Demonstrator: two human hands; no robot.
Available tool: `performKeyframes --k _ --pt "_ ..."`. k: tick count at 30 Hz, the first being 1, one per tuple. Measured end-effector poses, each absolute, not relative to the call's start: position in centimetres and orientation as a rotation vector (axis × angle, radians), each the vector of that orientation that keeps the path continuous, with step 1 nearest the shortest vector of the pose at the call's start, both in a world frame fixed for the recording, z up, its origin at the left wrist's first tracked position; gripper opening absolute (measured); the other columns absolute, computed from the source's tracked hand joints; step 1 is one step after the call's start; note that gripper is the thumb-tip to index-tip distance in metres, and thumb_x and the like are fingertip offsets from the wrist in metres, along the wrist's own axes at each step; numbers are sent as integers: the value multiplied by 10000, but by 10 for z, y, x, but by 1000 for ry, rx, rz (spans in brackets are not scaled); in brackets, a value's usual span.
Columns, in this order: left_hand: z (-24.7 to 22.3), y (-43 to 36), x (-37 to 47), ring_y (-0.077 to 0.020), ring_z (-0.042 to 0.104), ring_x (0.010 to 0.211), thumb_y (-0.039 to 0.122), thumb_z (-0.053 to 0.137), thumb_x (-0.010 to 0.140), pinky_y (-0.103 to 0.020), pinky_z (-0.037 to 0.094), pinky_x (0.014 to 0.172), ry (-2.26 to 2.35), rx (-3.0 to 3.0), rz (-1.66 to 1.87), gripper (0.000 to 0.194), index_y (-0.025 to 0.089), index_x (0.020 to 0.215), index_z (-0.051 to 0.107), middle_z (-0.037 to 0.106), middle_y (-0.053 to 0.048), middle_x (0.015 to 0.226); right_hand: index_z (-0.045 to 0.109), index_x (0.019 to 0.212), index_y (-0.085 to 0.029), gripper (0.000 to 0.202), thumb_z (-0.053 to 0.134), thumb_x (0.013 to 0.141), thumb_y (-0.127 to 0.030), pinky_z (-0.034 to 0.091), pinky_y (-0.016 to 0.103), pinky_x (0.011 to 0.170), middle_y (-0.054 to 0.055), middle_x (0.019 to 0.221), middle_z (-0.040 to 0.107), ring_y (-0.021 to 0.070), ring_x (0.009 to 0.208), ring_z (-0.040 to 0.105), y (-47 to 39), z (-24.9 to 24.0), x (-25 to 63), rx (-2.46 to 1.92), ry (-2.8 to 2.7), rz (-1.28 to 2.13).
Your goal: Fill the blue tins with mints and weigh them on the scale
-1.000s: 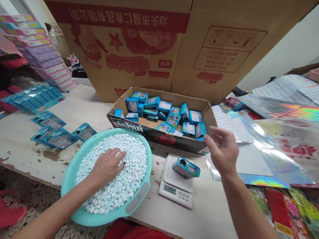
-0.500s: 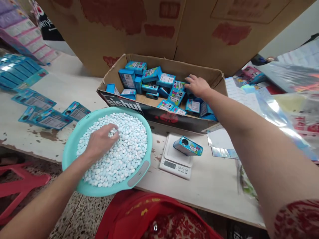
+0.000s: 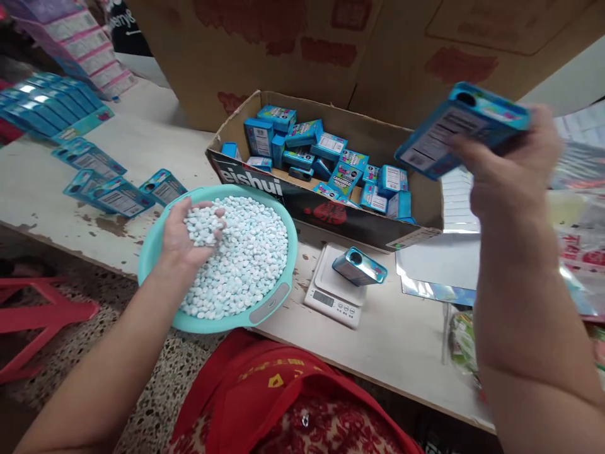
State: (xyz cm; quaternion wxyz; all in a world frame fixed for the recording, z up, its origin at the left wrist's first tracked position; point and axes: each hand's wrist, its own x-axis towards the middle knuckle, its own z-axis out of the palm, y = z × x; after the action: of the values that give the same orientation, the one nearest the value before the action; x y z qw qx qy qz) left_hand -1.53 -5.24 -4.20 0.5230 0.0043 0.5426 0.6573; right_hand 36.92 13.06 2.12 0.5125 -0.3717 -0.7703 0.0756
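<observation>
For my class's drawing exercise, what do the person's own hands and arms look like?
Left hand and right hand are gloveless, forearms bare; no sleeve shows. The person wears a red apron with yellow markings and patterned red clothing.

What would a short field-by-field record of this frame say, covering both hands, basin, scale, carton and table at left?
Left hand: palm up over the basin, cupping small pale pieces
Right hand: gripping a raised blue box
Basin: turquoise, holding more pieces
Scale: bears another box; reading illegible
Carton: open, many blue boxes inside
Table at left: several loose boxes
</observation>
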Motion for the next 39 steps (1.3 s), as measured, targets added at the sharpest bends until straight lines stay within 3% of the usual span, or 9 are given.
performKeyframes --k 4,7,10,13,19,23,27,34,39 --pt "-42 -54 -13 -117 534 479 319 442 884 -150 352 338 1216 -122 1550 205 175 756 512 577 -46 632 641 1135 -302 495 815 673 -343 489 389 893 18 1178 628 213 1042 623 32 28 318 -803 -1656 591" --pt "-43 -54 -11 -122 581 524 318 472 876 -153 405 380 1172 -153 1576 189 177 753 496 598 -49 669 627 1095 -280 457 811 678 -320 544 359 817 9 1061 661 197 926 656 -11 7 268 -829 -1679 1008" --pt "-35 -54 -11 -92 542 477 310 550 835 -145 394 376 1104 -135 1565 175 179 733 495 583 -26 637 605 1077 -255 436 785 701 -381 555 357 784 12 1016 675 203 881 665 -22 -18 228 -871 -1707 1156" --pt "-15 -54 -9 -60 486 429 334 626 777 -130 341 354 1000 13 1669 219 186 694 487 538 15 578 594 1100 -249 419 741 745 -417 529 392 841 34 1038 682 229 921 658 -21 -30 201 -902 -1832 1080" --pt "9 -49 6 -130 638 572 448 653 710 -232 503 510 1153 387 1891 295 191 687 509 623 -5 646 604 1065 -255 337 698 773 -395 501 413 850 67 1080 682 271 988 641 -26 -29 163 -806 -2080 843" --pt "1 -47 10 -169 686 655 457 667 697 -264 535 565 1257 493 1921 304 193 744 523 670 -23 717 597 1061 -255 299 680 794 -360 492 410 854 78 1088 672 277 1016 629 -30 -28 154 -764 -2130 787" --pt "-2 -46 11 -146 674 613 433 694 691 -245 529 550 1275 534 1906 302 201 783 522 675 -5 727 596 1064 -244 303 683 793 -347 483 404 858 79 1107 669 273 1022 626 -29 -26 157 -734 -2154 831" --pt "-1 -45 17 -129 633 527 395 682 720 -231 499 494 1232 590 1864 239 203 736 542 606 28 605 614 1018 -239 337 727 737 -386 488 353 743 23 937 705 238 834 650 -20 -24 162 -812 -2138 1053" --pt "-7 -47 16 -114 614 545 392 686 720 -233 497 501 1237 609 1849 248 189 699 546 602 18 644 624 1015 -239 325 722 740 -382 481 348 758 30 978 704 234 858 651 -19 -26 161 -793 -2128 1004"
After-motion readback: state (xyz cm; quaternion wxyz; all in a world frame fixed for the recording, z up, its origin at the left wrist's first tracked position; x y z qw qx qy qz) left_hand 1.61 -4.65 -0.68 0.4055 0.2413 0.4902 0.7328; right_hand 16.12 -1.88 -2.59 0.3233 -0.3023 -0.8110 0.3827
